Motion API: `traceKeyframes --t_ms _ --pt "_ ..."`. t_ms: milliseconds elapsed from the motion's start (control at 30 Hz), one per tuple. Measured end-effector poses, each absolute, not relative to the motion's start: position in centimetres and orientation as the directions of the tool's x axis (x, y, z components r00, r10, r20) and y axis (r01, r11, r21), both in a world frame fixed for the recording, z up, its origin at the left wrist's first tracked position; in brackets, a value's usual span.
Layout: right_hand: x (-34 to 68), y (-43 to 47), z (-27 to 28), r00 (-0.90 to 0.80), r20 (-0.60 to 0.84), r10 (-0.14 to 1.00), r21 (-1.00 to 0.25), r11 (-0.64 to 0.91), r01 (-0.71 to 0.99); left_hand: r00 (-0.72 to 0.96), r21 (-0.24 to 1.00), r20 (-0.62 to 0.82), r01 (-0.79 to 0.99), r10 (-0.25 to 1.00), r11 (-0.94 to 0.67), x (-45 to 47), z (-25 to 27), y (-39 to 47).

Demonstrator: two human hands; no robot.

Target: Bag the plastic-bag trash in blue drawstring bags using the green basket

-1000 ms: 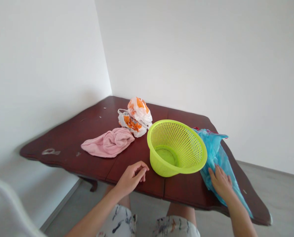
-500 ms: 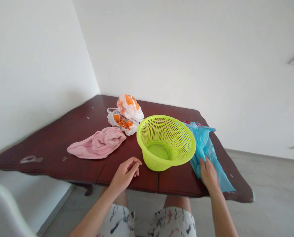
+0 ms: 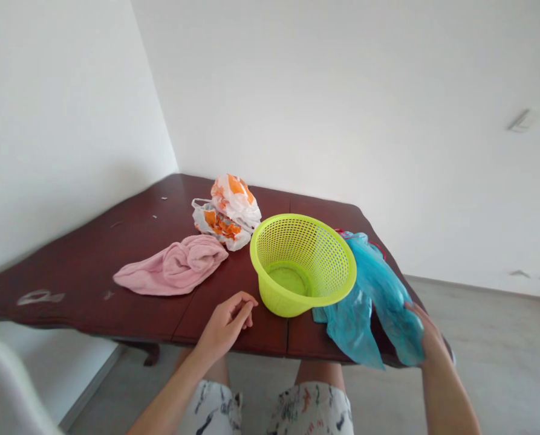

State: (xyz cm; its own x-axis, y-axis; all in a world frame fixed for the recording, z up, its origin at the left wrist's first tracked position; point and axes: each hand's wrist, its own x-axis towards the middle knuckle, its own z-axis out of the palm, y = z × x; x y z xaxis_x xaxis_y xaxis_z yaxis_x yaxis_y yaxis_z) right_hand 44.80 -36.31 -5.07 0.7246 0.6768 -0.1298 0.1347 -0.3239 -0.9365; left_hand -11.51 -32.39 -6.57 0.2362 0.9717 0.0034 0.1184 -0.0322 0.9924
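Note:
At the right of the table, my right hand (image 3: 426,331) pinches the outer edge of a thin blue plastic bag (image 3: 378,278). The bag lies spread and wrinkled, with a red strip at its far end and a loose corner hanging over the front edge. Just left of it stands a lime-green plastic basket (image 3: 270,297), upright, with mesh walls and nothing inside; it hides part of the bag. My left hand (image 3: 228,320) rests near the table's front edge, left of the basket and apart from it. Its fingers are curled in, with nothing visible in them.
A crumpled pink cloth (image 3: 172,266) lies on the dark wooden table (image 3: 129,235) to the left. Behind it sit white-and-orange plastic bags (image 3: 233,208), bunched up. White walls border the table's far and left sides. A pale chair back (image 3: 6,386) shows at lower left.
My right hand has moved right and pulled the blue bag's side outward, so the bag is fanned wider, with one corner toward the front edge. My left hand has stayed put.

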Motion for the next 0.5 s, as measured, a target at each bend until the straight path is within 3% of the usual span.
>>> traceKeyframes --t_ms 100,167,267,333,400,500 --pt "45.3 -37.5 -6.5 0.745 -0.105 0.659 -0.915 -0.358 0.187 0.245 0.992 0.016 0.120 0.969 -0.047 -11.6 -6.6 -32.4" --pt "44.8 -38.4 -6.6 0.746 0.046 0.664 -0.857 -0.358 0.371 0.241 0.990 0.024 0.127 0.970 -0.056 -11.6 -6.9 -32.4" --pt "42.0 -39.2 -4.7 0.608 0.367 0.704 -0.609 -0.311 0.729 0.235 0.987 0.026 0.146 0.972 -0.062 -11.6 -7.5 -32.2" --pt "38.8 -39.1 -3.3 0.422 0.487 0.765 -0.459 -0.187 0.869 0.233 0.986 0.023 0.152 0.972 -0.060 -11.6 -7.8 -32.0" --pt "35.1 -38.2 -3.0 0.254 0.453 0.855 -0.473 -0.012 0.881 0.231 0.988 0.022 0.146 0.973 -0.057 -11.5 -7.8 -32.0" --pt "29.9 -35.6 -5.1 0.273 0.268 0.924 -0.571 -0.076 0.818 0.232 0.988 0.034 0.140 0.972 -0.068 -11.4 -7.4 -32.1"
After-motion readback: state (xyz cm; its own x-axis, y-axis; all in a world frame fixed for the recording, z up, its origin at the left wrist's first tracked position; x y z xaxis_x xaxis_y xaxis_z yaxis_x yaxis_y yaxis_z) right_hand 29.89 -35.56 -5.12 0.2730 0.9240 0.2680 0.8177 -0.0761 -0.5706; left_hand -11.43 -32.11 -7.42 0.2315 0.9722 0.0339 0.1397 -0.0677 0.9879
